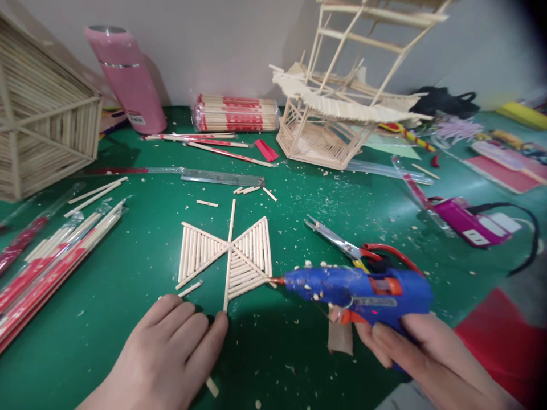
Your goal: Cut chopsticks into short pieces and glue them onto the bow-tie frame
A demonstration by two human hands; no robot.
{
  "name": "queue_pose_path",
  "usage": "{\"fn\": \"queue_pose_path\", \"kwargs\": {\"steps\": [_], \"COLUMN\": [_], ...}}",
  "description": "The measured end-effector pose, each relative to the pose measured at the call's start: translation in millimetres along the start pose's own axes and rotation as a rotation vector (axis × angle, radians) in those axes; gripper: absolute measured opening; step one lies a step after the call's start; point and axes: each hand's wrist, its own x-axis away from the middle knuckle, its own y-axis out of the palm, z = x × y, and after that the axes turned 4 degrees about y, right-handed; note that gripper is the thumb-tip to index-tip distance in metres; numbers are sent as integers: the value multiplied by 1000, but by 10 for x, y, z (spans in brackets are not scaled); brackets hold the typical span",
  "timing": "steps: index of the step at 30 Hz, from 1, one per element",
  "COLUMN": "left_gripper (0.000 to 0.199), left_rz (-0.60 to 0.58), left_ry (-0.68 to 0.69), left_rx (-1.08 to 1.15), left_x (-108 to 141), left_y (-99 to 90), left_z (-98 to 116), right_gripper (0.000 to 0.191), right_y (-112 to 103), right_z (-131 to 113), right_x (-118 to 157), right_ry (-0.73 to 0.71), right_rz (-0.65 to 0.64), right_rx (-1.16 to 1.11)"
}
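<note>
1. Right hand (421, 353) wrapped around blue glue gun (325, 286); nozzle at lower-right corner of stick frame (229, 246).
2. Left hand (171, 341) curled, index fingertip at frame's near stick end; cannot tell if pinching.
3. Frame flat on green table (294, 199), three wedges filled.
4. Scissors (342, 241) just beyond gun.
5. Farther: pink bottle (128, 82), wrapped stick bundle (237, 113).
</note>
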Motion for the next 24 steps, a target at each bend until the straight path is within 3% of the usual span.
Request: {"fn": "queue_pose_path", "kwargs": {"steps": [3,9,13,16,18,22,23,24], "left_gripper": [29,29,22,16,23,28,28,28], "left_rz": [1,16,111,184,171,112,86,53], "left_ry": [0,-4,-121,-245,-296,-297,-285,-269], "left_rx": [1,21,60,60,19,-115,-129,-130], "left_x": [7,10,-54,-106,-120,-143,-160,-184], "left_y": [8,16,-2,-43,-77,-133,-146,-159], "left_z": [-5,-8,32,69,90,138,158,183], "right_gripper": [33,32,37,49,54,41,31,20], "right_y": [-46,-375,-600,-673,-677,-532,-452,-356], "right_z": [-72,-81,51,199,250,28,-93,-227], "right_x": [-82,-453,-802,-998,-1049,-883,-790,-685], "right_ry": [61,93,71,102,97,-38,-118,-303], "right_rz": [-58,139,202,241,313,505,559,581], "right_rx": [-32,-12,317,440,498,561,550,516]}}
